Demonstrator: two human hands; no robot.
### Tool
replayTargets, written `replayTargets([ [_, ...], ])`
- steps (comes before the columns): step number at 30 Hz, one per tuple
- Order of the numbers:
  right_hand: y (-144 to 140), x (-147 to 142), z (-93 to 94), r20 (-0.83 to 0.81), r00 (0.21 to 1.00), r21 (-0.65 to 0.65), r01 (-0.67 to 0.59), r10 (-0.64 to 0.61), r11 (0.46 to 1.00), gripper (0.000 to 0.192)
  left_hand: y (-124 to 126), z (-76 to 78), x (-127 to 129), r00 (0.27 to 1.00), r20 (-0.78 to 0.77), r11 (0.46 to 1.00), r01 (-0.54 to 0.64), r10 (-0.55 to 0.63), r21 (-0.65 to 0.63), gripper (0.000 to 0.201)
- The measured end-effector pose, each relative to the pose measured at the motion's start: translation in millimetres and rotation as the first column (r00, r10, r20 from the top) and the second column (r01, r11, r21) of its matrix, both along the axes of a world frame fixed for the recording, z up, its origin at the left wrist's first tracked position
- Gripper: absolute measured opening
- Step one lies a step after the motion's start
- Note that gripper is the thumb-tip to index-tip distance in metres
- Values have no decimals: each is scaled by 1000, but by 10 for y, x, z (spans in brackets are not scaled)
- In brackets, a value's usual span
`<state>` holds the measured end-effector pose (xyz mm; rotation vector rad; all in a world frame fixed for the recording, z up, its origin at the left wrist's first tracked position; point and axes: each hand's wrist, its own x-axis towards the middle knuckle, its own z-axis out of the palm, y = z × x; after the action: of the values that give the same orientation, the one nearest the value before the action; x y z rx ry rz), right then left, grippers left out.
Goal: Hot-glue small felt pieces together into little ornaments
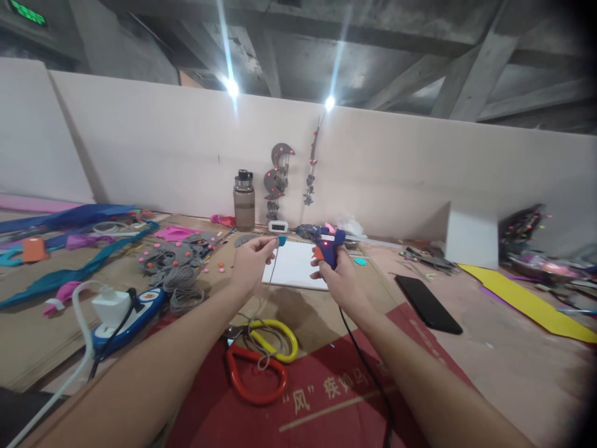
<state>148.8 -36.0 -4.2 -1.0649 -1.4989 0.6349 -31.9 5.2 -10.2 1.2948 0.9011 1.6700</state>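
My left hand (256, 258) is closed in a pinch on a small teal piece (282, 241), with a thin grey cord (275, 264) hanging down from it. My right hand (342, 277) grips a blue glue gun (331, 252) with an orange trigger; its black cable (354, 342) runs down toward me. Between and behind the hands lies a white board (298, 264). Nearer to me, scissors (261, 361) with one red and one yellow handle lie tangled with loose grey cord on the cardboard.
Left are a blue power strip (125, 323), grey cord bundles (180, 280), grey felt pieces (163, 258) and teal ribbon (107, 255). A bottle (244, 202) and a small digital display (278, 227) stand behind. Right are a black phone (429, 303) and a yellow sheet (527, 302).
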Motion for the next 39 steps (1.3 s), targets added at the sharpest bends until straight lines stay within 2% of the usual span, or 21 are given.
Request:
replayTargets([
  [2,-87,-80,16,-31,994,65,-101,103,993,33,-10,22,3,1000,25,1000,-6,6,-10,28],
  [4,-151,-122,20,-1,993,104,-121,121,987,30,-16,37,6,998,54,1000,-17,18,-22,28],
  [10,-234,-118,34,250,968,138,-29,-6,990,19,-3,46,-7,996,67,998,-49,51,-35,29],
  [15,-272,-128,72,358,932,148,2,-56,989,15,-1,36,-8,996,72,999,-53,53,-10,31],
  [27,-302,-152,77,367,929,179,-23,-45,984,16,15,5,-9,995,-9,994,-95,96,57,28],
  [39,-296,-158,68,350,934,204,-7,-66,979,16,-9,10,-2,995,-13,994,-101,101,48,30],
])
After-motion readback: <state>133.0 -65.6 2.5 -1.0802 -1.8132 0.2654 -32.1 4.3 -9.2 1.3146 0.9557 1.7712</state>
